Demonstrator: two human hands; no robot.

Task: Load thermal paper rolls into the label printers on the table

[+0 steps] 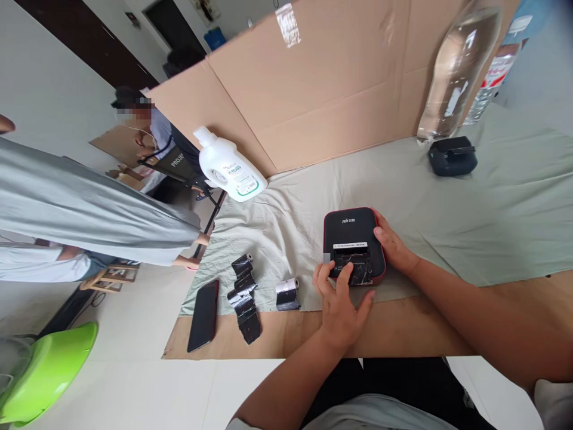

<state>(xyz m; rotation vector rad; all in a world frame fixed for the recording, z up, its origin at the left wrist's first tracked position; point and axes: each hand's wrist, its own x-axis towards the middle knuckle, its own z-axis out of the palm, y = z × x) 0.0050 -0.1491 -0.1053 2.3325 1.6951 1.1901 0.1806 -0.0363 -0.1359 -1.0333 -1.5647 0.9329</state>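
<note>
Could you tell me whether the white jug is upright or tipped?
Tipped: the white jug lies on its side on the cloth, cap pointing away.
</note>
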